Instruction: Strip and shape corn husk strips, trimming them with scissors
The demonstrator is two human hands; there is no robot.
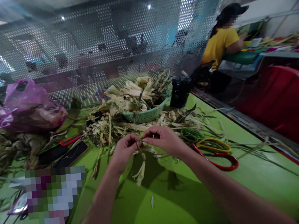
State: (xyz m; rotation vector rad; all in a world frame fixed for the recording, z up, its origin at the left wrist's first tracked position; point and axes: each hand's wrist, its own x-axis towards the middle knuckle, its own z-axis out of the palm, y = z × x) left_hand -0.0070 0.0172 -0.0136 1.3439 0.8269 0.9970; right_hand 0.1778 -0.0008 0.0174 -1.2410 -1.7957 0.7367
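Observation:
My left hand (124,151) and my right hand (165,140) meet fingertip to fingertip above the green table, both closed in a pinch. Between them is a small knotted piece of dried husk (141,173), its pale frayed end hanging below the left fingers. The exact grip point is small and partly hidden by the fingers. Just beyond the hands, a pale green plastic basket (146,116) is heaped with dried husks (137,92). Scissors (225,161) with red and yellow handles lie right of my right wrist.
A pink plastic bag (30,110) stands back left among dry leaves. A dark phone (71,155) and a red-edged cutter (72,139) lie at left. Behind the basket are a black cup (180,92) and a perforated metal screen (86,51). A person in yellow (219,46) sits back right.

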